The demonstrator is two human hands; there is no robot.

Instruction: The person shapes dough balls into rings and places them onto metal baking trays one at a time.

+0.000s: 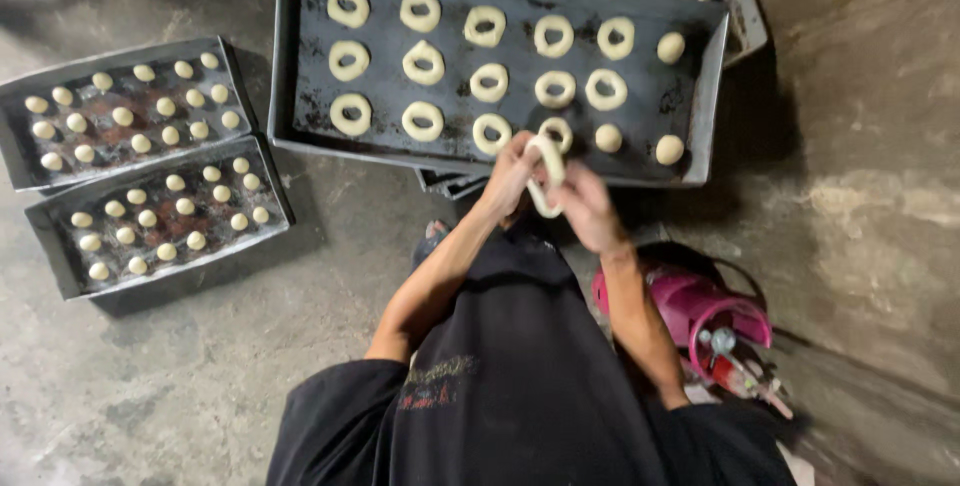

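Both hands, left (510, 178) and right (588, 204), grip dough ring (546, 174) between them, above tray (700, 126) edge.

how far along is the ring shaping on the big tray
Done: most of the large tray holds shaped dough rings. In hand: both hands, left hand and right hand, stretch one dough ring. Left: three dough balls at its right end remain unshaped.

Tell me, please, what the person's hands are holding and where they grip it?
Both hands hold one stretched dough ring: the left hand at its left side, the right hand at its right side.
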